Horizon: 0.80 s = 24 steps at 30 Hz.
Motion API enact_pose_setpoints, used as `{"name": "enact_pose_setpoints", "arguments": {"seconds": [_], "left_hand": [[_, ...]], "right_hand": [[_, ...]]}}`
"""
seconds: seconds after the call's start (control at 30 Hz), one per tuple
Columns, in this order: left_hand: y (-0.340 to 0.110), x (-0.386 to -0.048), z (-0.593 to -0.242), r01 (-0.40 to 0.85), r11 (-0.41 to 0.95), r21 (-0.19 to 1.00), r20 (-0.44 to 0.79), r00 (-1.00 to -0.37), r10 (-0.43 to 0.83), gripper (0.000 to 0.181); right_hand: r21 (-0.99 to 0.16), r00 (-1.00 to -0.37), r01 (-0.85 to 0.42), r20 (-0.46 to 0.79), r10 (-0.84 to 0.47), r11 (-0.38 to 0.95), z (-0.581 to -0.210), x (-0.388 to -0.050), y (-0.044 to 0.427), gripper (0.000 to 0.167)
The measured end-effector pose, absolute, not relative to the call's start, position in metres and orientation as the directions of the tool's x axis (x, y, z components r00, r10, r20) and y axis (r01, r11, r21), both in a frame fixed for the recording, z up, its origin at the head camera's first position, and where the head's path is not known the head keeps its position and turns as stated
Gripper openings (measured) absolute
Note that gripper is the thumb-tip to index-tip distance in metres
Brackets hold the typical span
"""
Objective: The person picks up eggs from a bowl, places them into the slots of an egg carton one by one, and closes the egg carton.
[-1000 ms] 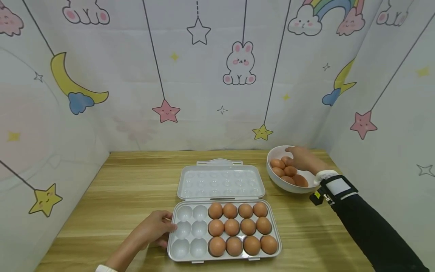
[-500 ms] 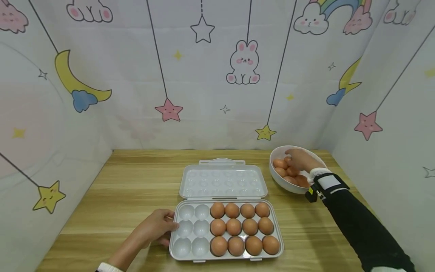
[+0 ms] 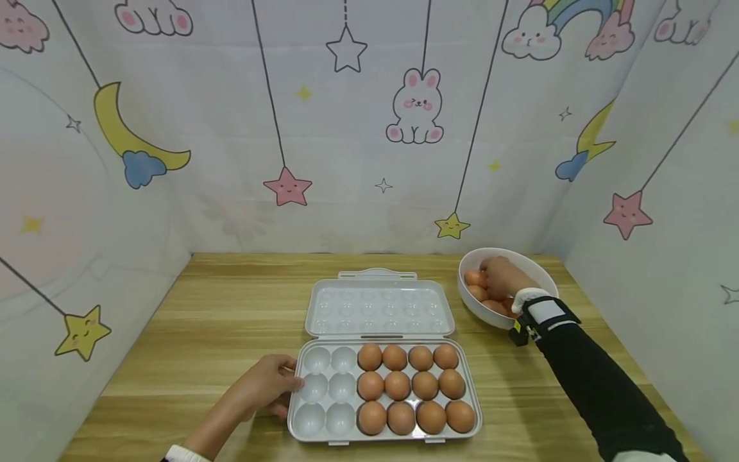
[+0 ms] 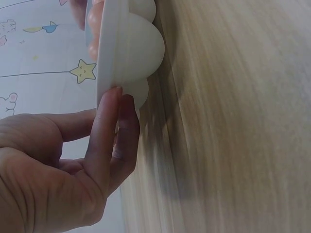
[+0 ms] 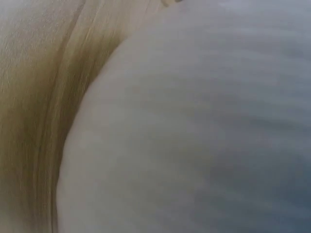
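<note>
Egg tray holds 12 eggs; right hand is in the bowl

The egg tray lies on the desk, near its front edge and a little right of centre. It has 3 rows of 6 cups: brown eggs sit in the 4 columns on the right, while the 2 columns on the left show bare white cups. Its pale lid is hinged along the far side and folded back, dimpled face up.

At the tray's left end, the left hand pinches the rim; in the left wrist view its fingertips touch the tray's edge beside the rounded undersides of the cups.

The white bowl stands beyond the tray to the right, just beside the lid, with several brown eggs inside. The right hand reaches down among them and hides some; whether it grips an egg cannot be told, as the right wrist view shows only wood grain and a blurred pale surface.

A black strap circles the right wrist over a black sleeve. Behind the desk hangs white cloth printed with rabbits, stars and a moon.
</note>
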<state>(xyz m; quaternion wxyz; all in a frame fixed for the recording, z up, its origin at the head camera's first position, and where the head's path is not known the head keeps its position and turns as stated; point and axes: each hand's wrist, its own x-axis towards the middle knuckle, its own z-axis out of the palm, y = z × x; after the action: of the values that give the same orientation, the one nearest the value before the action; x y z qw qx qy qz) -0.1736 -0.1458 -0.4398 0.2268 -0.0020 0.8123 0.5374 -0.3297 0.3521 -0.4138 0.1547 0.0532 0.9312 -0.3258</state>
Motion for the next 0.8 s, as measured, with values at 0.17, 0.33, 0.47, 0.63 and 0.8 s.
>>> {"name": "enact_pose_setpoints", "arguments": {"seconds": [0.17, 0.33, 0.47, 0.63, 0.8], "left_hand": [[-0.146, -0.175, -0.441, -0.239, 0.425, 0.873, -0.364, -0.899, 0.243, 0.034], [-0.146, -0.175, -0.442, -0.230, 0.413, 0.881, -0.357, -0.897, 0.261, 0.034], [-0.147, -0.174, -0.442, -0.227, 0.404, 0.886, -0.354, -0.894, 0.275, 0.033], [-0.147, -0.173, -0.441, -0.229, 0.405, 0.885, -0.356, -0.893, 0.274, 0.032], [-0.147, -0.173, -0.441, -0.220, 0.403, 0.888, -0.349, -0.894, 0.281, 0.032]], "right_hand": [[-0.482, -0.965, 0.108, -0.262, -0.025, 0.869, -0.415, -0.332, 0.358, 0.023], [-0.404, -0.974, 0.056, -0.223, -0.039, 0.913, -0.414, -0.333, 0.363, 0.033], [-0.465, -0.971, 0.110, -0.239, -0.005, 0.879, -0.413, -0.331, 0.366, 0.038], [-0.375, -0.993, 0.023, -0.113, -0.021, 0.927, -0.413, -0.331, 0.370, 0.036], [-0.348, -0.999, -0.037, -0.006, -0.041, 0.937, -0.410, -0.331, 0.374, 0.034]]}}
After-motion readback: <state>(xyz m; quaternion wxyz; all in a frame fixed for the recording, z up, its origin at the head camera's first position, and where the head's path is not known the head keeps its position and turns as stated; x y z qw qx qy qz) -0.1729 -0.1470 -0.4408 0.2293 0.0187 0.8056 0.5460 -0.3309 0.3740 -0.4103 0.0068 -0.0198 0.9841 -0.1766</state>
